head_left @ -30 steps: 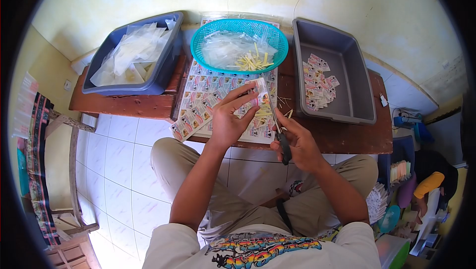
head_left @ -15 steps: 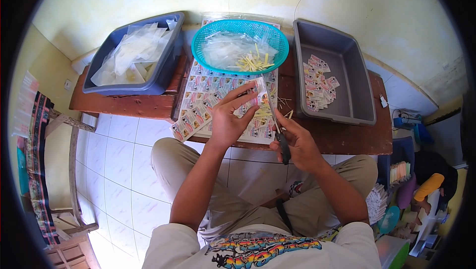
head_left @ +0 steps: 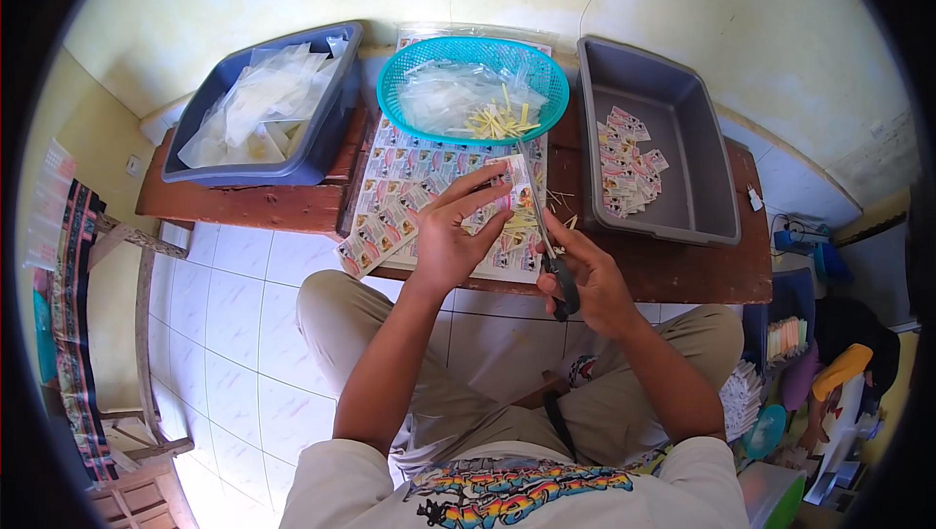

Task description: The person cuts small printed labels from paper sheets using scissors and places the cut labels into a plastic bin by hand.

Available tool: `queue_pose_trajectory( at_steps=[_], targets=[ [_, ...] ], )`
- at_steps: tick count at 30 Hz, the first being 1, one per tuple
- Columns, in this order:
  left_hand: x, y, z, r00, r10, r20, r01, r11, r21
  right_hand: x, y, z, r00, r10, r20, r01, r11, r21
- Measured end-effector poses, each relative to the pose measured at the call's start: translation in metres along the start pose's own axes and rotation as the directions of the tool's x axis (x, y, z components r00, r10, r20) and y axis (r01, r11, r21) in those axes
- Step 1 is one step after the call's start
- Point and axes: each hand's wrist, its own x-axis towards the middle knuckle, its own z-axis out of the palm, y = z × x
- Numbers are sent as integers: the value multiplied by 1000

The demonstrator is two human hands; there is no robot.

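Note:
My left hand (head_left: 456, 235) pinches a small printed paper strip (head_left: 518, 174) between thumb and fingers above the printed sheets (head_left: 390, 183). My right hand (head_left: 592, 280) is closed round the black handles of the scissors (head_left: 560, 280), whose blades point up along the strip's right edge. Thin yellowish offcuts lie under and beside the hands. Past the strip stands a turquoise basket (head_left: 385, 105) holding clear plastic bags and yellow strips. Cut printed labels (head_left: 627, 166) lie inside the grey tub (head_left: 687, 222) on the right.
A blue-grey tub (head_left: 317, 154) of translucent bags stands at the left on the low brown wooden table (head_left: 682, 271). Beyond it is the wall. At the far right are a person in dark clothing with a yellow sleeve (head_left: 844, 366) and a bin of stacked papers (head_left: 786, 338).
The scissors have shifted slightly, their blades now reaching further up past the strip's top edge. My left hand stays almost still. The person at the right has moved an arm down.

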Motion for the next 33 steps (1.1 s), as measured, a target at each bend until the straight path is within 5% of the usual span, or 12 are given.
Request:
queue_pose_trajectory(
  at_steps=[33],
  targets=[
    [-2,1,4,1000,14,20,-14,1000,5,0,8,3,999,-41,-7,41,999,1]
  ],
)
